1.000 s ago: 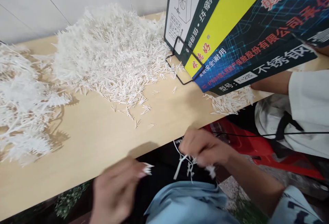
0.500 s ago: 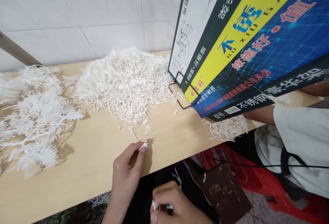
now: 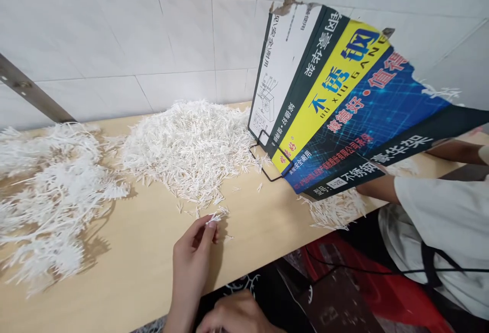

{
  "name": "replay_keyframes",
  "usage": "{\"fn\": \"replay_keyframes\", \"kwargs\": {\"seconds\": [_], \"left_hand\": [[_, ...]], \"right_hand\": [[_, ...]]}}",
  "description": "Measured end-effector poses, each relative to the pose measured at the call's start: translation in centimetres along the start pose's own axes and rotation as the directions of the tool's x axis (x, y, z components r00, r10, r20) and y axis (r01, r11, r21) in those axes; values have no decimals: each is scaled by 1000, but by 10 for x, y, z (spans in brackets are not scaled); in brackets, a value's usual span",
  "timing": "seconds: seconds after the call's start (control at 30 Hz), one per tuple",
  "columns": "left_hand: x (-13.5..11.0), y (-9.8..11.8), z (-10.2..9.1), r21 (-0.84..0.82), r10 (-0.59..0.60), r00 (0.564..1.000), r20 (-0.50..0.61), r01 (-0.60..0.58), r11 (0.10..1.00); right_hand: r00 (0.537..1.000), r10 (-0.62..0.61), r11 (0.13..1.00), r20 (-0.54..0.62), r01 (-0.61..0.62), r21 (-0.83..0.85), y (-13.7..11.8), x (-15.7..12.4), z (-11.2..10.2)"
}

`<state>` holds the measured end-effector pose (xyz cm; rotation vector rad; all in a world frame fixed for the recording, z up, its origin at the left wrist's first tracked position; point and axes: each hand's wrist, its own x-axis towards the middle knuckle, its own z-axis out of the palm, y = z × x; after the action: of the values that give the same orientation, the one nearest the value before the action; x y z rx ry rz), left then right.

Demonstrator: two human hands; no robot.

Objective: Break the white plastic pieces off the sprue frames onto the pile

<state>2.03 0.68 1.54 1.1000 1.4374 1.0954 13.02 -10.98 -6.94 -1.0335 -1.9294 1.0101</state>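
My left hand [image 3: 194,254] rests over the front part of the table, thumb and fingers pinched on a small bunch of white plastic sprigs [image 3: 214,218]. Just beyond it spreads a large heap of short white sprigs [image 3: 191,144], with a few loose ones nearer the hand. Low in the picture, below the table edge, is my right hand [image 3: 239,315]. Its fingers are curled, and the bottom of the frame cuts them off. Whatever it grips is hidden, apart from a bit of white at the fingertips.
Longer, branching white plastic strands [image 3: 57,190] are piled on the left. A printed cardboard panel [image 3: 324,104] stands at right in a black wire stand [image 3: 269,176]. Behind it a co-worker's arm [image 3: 378,189] reaches over another white pile [image 3: 336,208]. The tiled wall [image 3: 183,37] backs the table.
The view has tilted up, showing more wall and the panel's torn top. My left hand still pinches the sprigs near the heap. My right hand, earlier gripping a small dark object, has shifted lower left.
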Motion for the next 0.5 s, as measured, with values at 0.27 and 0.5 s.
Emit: {"fn": "replay_keyframes", "kwargs": {"seconds": [0.27,0.5], "left_hand": [[0,-6,-2,23,43,999,12,-43,999],[-7,-9,-2,66,84,996,-36,-81,995]], "right_hand": [[910,-347,919,-225,282,-277,-33,21,-31],[980,-179,845,-91,105,-525,-19,-58,-77]]}}
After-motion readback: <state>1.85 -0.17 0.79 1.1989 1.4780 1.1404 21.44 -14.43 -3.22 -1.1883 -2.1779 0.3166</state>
